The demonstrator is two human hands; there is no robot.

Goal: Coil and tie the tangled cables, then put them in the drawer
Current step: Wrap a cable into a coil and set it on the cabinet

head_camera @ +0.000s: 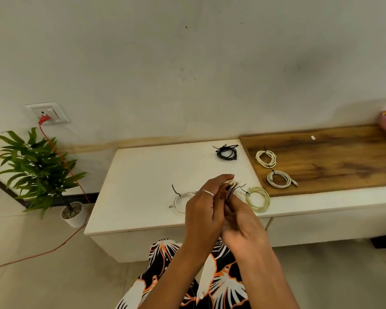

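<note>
Cables: small pale bundle (pixel 231 186) with black tie (pixel 240 188) held above white cabinet top (pixel 143 175), mostly hidden by fingers, axis unclear | left hand (pixel 206 206) and right hand (pixel 243 224) both pinch it | cream coil (pixel 257 199) flat beside; white coil (pixel 183 201) partly behind left hand | black coil (pixel 227 152) further back.

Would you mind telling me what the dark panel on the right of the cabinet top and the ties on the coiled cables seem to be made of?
The dark panel looks like wood or a wood-grain veneer: brown streaked grain, low sheen. The ties, such as the one on the white coil lying on that panel, look like thin black plastic zip ties, since their stiff tails stick out straight, though wire twist ties cannot be ruled out.
</note>
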